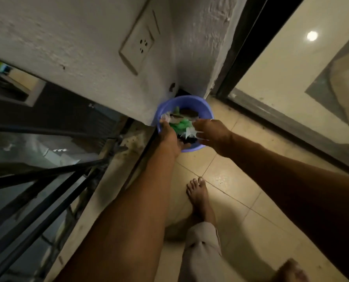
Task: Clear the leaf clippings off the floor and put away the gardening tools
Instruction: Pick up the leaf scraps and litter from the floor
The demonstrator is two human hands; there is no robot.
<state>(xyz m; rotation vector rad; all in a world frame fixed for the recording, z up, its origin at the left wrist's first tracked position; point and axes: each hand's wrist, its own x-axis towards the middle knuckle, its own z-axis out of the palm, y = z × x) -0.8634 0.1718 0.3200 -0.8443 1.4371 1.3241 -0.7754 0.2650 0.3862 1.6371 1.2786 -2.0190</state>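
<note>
Wall socket [137,44] on rough white wall [47,37], top centre. Black railing [37,176] at left; dark-framed glass door [291,68] at right.

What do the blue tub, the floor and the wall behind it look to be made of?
The blue tub is likely plastic: smooth, slightly glossy, uniform colour, thin moulded rim. The floor looks like glazed ceramic tile: beige squares, grout lines, a light sheen. The wall is probably painted plaster or cement: rough, matt white texture with scuffs.
</note>
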